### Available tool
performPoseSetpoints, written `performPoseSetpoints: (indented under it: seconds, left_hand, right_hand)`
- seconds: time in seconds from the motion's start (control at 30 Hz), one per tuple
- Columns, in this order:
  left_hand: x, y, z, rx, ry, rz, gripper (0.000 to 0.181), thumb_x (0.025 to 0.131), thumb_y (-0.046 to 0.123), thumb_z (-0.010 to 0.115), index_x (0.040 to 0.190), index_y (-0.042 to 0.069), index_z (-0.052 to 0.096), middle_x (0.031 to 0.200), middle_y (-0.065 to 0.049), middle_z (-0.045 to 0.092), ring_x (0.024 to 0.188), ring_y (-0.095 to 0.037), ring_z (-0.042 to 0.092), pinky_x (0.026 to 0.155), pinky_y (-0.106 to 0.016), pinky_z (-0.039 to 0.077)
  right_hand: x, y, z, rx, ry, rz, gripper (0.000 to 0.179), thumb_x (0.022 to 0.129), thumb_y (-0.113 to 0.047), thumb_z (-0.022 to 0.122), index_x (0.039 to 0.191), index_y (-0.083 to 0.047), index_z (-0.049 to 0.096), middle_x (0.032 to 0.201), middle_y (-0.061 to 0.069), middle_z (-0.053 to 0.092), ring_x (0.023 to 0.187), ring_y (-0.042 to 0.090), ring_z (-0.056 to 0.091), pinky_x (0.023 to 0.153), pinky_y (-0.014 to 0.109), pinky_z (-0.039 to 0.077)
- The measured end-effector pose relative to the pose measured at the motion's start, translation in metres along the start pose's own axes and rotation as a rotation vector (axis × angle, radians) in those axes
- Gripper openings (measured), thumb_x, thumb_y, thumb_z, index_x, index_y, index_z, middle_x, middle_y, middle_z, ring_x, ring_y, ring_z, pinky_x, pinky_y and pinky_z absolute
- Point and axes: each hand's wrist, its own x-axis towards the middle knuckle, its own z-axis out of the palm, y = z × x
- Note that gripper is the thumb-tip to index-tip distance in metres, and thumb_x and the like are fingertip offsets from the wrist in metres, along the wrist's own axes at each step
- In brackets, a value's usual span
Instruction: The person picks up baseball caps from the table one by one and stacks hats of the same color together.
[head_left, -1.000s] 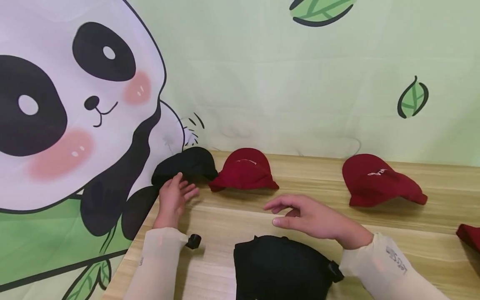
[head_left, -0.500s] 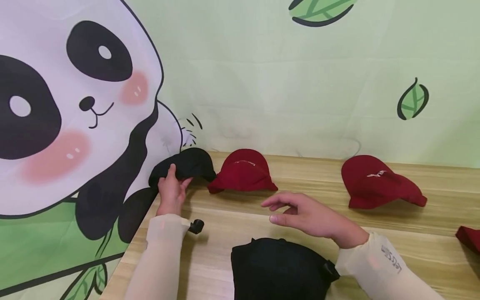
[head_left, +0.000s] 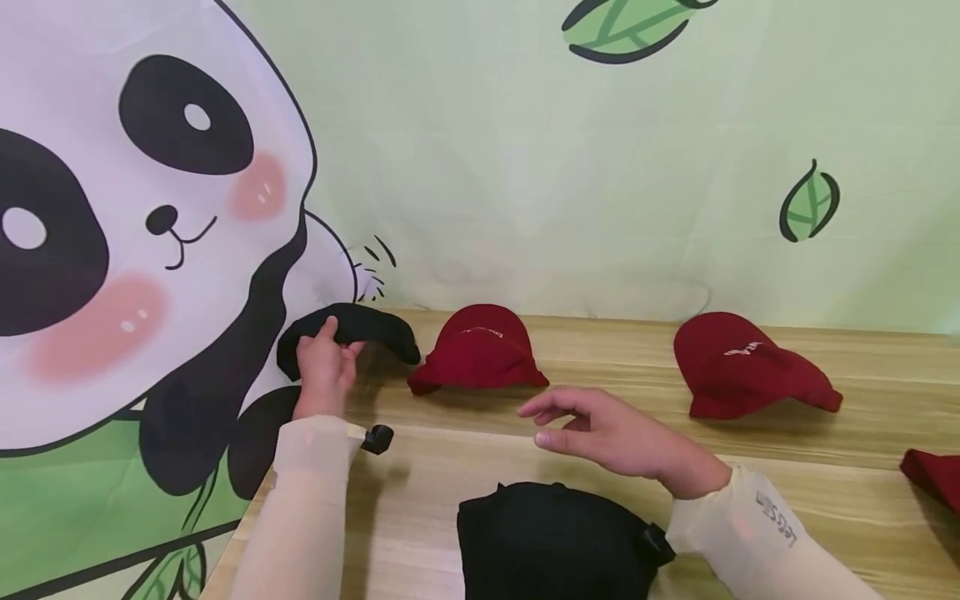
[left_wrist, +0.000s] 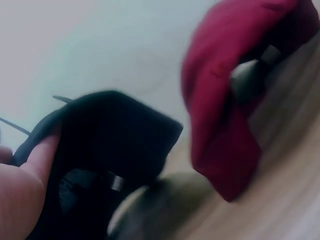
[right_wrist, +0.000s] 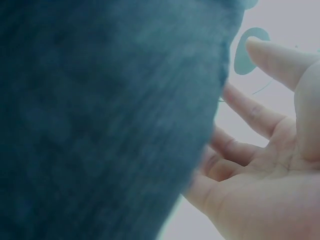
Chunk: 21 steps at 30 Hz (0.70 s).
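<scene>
A pale green fabric backdrop point(head_left: 525, 167) printed with a big cartoon panda point(head_left: 172, 225) hangs behind our pale wood-grain tabletop point(head_left: 420, 475). At its far left corner, just beside a dark red fabric baseball cap point(head_left: 483, 350), is the black fabric cap point(head_left: 378, 321) we are handling. Our left hand point(head_left: 322, 362) pinches its near edge, thumb on one side and fingers on the other; whether it is fully clear of the wood, we cannot tell. The left wrist view is blurred, though it shows the cap's hollow and a small pale tag inside.

Our right hand point(head_left: 626, 437) holds nothing: its fingers are loosely bent, the thumb apart from them, over the wood beyond a second black cap point(head_left: 555, 542). Another red cap point(head_left: 738, 367) sits farther right, and part of a third point(head_left: 933, 475) shows at the right edge.

To take up the corner cap well, we judge, we should keep the pinch firm but light (soft cloth like this probably creases easily), lift before drawing it sideways so it doesn't nudge its red neighbour, and let the free hand support the opposite edge if it sags.
</scene>
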Motion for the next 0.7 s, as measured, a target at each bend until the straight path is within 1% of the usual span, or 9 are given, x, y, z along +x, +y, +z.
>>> performPoseSetpoints:
  seconds: [0.07, 0.17, 0.2, 0.3, 0.37, 0.43, 0.53, 0.6, 0.7]
  left_hand:
    - [-0.002, 0.005, 0.004, -0.001, -0.039, -0.006, 0.058, 0.103, 0.013, 0.04, 0.153, 0.02, 0.011, 0.154, -0.003, 0.025, 0.136, -0.019, 0.04, 0.109, -0.045, 0.035]
    - [-0.007, 0.011, 0.012, 0.024, -0.107, -0.01, 0.054, 0.103, 0.014, 0.041, 0.151, 0.019, 0.017, 0.149, -0.003, 0.031, 0.133, -0.019, 0.042, 0.109, -0.045, 0.035]
    - [-0.009, 0.012, 0.014, 0.037, -0.129, -0.007, 0.053, 0.103, 0.014, 0.041, 0.151, 0.019, 0.018, 0.146, -0.004, 0.034, 0.13, -0.019, 0.044, 0.107, -0.045, 0.038]
    - [-0.016, 0.019, 0.021, 0.045, -0.187, 0.001, 0.046, 0.103, 0.013, 0.042, 0.145, 0.016, 0.026, 0.132, -0.005, 0.044, 0.117, -0.019, 0.053, 0.093, -0.042, 0.052]
    - [-0.022, 0.023, 0.025, 0.043, -0.236, 0.01, 0.037, 0.102, 0.013, 0.044, 0.138, 0.014, 0.033, 0.122, -0.005, 0.049, 0.106, -0.017, 0.059, 0.081, -0.037, 0.058]
    - [-0.028, 0.028, 0.029, 0.051, -0.299, 0.023, 0.028, 0.102, 0.013, 0.045, 0.129, 0.011, 0.039, 0.113, -0.007, 0.053, 0.094, -0.017, 0.063, 0.072, -0.033, 0.059]
    - [-0.037, 0.033, 0.038, 0.092, -0.418, 0.032, 0.02, 0.101, 0.015, 0.047, 0.12, 0.009, 0.043, 0.103, -0.007, 0.059, 0.085, -0.016, 0.066, 0.071, -0.031, 0.059]
    - [-0.043, 0.035, 0.045, 0.12, -0.494, 0.028, 0.018, 0.101, 0.016, 0.049, 0.116, 0.008, 0.047, 0.098, -0.005, 0.063, 0.082, -0.015, 0.067, 0.07, -0.031, 0.059]
    - [-0.053, 0.037, 0.054, 0.179, -0.588, 0.014, 0.014, 0.1, 0.016, 0.051, 0.111, 0.008, 0.051, 0.093, -0.003, 0.067, 0.08, -0.014, 0.069, 0.068, -0.03, 0.058]
  right_hand:
    - [0.0, 0.0, 0.0, -0.001, 0.003, 0.009, 0.036, 0.093, -0.028, 0.064, 0.127, -0.016, 0.06, 0.125, 0.003, 0.062, 0.114, 0.024, 0.056, 0.093, 0.029, 0.051]
    - [-0.001, 0.001, 0.0, -0.002, 0.01, 0.025, 0.036, 0.094, -0.029, 0.064, 0.128, -0.017, 0.06, 0.125, 0.003, 0.061, 0.115, 0.024, 0.056, 0.092, 0.027, 0.051]
    - [-0.001, 0.001, 0.0, -0.001, 0.012, 0.027, 0.036, 0.094, -0.029, 0.063, 0.128, -0.017, 0.06, 0.125, 0.003, 0.061, 0.116, 0.025, 0.056, 0.092, 0.027, 0.051]
    - [0.0, 0.001, 0.0, -0.006, 0.014, 0.025, 0.037, 0.094, -0.029, 0.063, 0.128, -0.017, 0.059, 0.126, 0.002, 0.061, 0.117, 0.027, 0.055, 0.093, 0.026, 0.05]
    - [0.0, 0.001, 0.0, -0.011, 0.016, 0.016, 0.037, 0.094, -0.029, 0.063, 0.128, -0.016, 0.059, 0.127, 0.001, 0.061, 0.117, 0.027, 0.056, 0.094, 0.027, 0.05]
    - [0.001, 0.001, 0.001, -0.012, 0.021, 0.007, 0.036, 0.094, -0.029, 0.063, 0.128, -0.016, 0.059, 0.127, 0.001, 0.061, 0.117, 0.027, 0.056, 0.094, 0.029, 0.051]
    - [0.001, 0.001, 0.001, -0.008, 0.032, 0.004, 0.035, 0.095, -0.028, 0.063, 0.128, -0.016, 0.06, 0.127, 0.001, 0.062, 0.117, 0.026, 0.056, 0.092, 0.029, 0.051]
    - [0.001, 0.0, 0.0, -0.002, 0.038, 0.011, 0.035, 0.095, -0.028, 0.063, 0.128, -0.016, 0.06, 0.127, 0.002, 0.062, 0.117, 0.026, 0.056, 0.091, 0.028, 0.051]
    - [0.0, 0.0, 0.0, 0.003, 0.049, 0.026, 0.035, 0.095, -0.029, 0.062, 0.127, -0.017, 0.06, 0.127, 0.002, 0.062, 0.116, 0.024, 0.056, 0.09, 0.026, 0.051]
